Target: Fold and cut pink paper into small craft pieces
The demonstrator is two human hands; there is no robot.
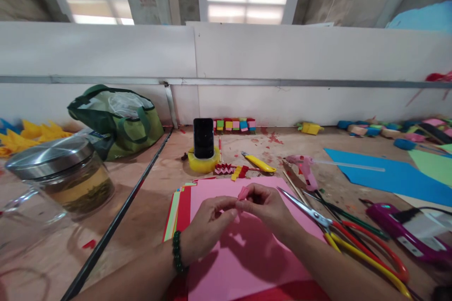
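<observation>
Both hands meet over a stack of coloured paper whose top is a pink sheet [254, 263]. My left hand [212, 223], with a dark green bead bracelet [177, 250] at the wrist, pinches a small piece of pink paper [243, 193]. My right hand [266, 207] grips the same piece from the other side, its fingers curled. The fingers hide most of the piece, so its folded shape cannot be made out. Just beyond the hands lie a red-and-pink zigzag paper strip [225, 169] and a yellow-and-red folded one [240, 172].
Scissors [318, 218] lie open at right, near a pink glue gun [303, 167], blue paper [391, 176] and a purple device [406, 230]. A yellow cutter [259, 163] and a phone [204, 137] on a tape roll [203, 162] stand ahead. Left are a glass jar [79, 183] and green bag [137, 134].
</observation>
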